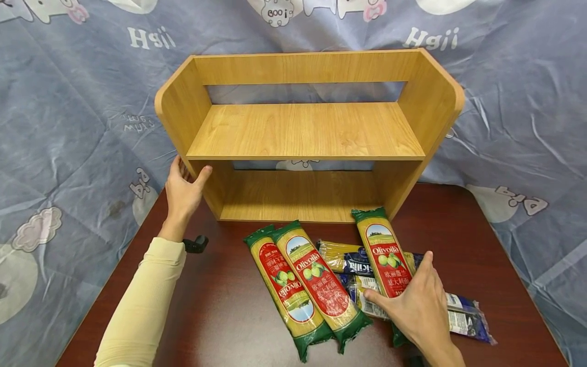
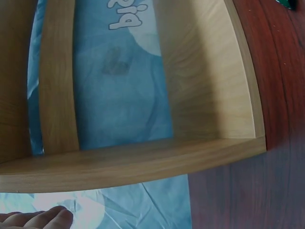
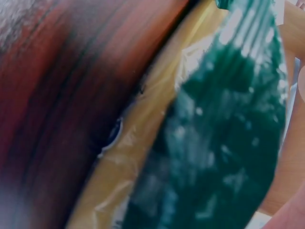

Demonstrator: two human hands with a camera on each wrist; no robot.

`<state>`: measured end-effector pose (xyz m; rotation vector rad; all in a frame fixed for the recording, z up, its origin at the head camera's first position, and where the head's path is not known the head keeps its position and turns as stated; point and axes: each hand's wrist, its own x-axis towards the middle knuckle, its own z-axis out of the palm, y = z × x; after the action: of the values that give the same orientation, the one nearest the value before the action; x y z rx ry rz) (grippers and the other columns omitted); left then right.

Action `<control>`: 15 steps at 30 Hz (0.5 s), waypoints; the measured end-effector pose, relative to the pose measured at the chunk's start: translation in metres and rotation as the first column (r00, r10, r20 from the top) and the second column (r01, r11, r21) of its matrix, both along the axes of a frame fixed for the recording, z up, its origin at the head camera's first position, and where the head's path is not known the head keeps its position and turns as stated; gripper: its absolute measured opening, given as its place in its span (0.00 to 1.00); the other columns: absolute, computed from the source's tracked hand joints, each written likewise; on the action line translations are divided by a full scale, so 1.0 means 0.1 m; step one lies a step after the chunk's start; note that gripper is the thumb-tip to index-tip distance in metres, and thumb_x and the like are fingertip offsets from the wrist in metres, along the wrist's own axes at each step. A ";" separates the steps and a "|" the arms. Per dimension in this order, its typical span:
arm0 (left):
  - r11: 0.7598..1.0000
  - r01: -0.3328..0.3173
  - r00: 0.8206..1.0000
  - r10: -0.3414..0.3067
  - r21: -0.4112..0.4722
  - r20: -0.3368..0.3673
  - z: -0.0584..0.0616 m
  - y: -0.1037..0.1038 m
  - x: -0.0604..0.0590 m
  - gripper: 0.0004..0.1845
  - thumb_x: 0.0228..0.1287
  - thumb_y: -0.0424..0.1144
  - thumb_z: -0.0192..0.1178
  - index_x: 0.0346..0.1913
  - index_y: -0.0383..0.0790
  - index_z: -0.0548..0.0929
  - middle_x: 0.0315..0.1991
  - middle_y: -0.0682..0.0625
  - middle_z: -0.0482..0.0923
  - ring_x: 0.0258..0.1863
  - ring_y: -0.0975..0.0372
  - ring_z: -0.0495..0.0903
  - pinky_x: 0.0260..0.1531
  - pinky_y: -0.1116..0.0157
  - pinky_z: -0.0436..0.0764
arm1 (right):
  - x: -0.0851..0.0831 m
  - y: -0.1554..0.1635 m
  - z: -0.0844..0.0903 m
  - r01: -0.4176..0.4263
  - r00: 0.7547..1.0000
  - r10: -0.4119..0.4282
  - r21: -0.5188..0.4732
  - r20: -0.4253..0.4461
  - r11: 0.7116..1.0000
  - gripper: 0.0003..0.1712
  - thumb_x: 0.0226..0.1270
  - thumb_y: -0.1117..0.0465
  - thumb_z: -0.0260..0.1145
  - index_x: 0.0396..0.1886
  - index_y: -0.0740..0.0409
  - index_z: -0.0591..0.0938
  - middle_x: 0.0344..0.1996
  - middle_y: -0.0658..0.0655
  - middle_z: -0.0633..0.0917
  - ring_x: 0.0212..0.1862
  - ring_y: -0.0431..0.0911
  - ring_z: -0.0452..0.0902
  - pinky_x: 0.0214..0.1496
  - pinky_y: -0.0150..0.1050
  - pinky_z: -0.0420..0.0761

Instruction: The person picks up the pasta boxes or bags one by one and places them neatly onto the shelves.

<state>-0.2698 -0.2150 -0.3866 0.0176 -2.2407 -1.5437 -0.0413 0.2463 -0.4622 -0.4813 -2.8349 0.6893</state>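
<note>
As your empty right hand (image 1: 419, 306) spreads wide over the pasta bag (image 1: 384, 250) on blue packs (image 1: 357, 264), I can't tell if your left hand (image 1: 183, 196) grips the shelf (image 1: 304, 130). Likely you're reaching; next, pinch that bag.

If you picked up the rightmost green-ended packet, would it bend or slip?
The rightmost green-ended packet would probably stay fairly stiff, since its body looks straight. Wrapped in glossy plastic, it might be slippery. Its crinkled green top end may flop, as it looks like flattened wrapping.
</note>
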 end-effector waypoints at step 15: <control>0.990 -0.113 0.993 0.111 -0.081 -0.029 0.12 0.04 -0.11 0.14 0.66 0.44 0.61 0.45 0.36 0.84 0.35 0.46 0.84 0.34 0.64 0.80 0.31 0.71 0.75 | 0.00 -0.01 -0.15 0.039 0.996 -0.035 -0.043 0.087 0.998 0.99 0.24 0.20 0.78 0.79 0.68 0.30 0.71 0.84 0.54 0.64 0.81 0.55 0.63 0.75 0.57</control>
<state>-0.2805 -0.2110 -0.3743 0.0986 -2.2418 -1.3847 -0.0416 0.2456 -0.4776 -0.5835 -2.8872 0.7443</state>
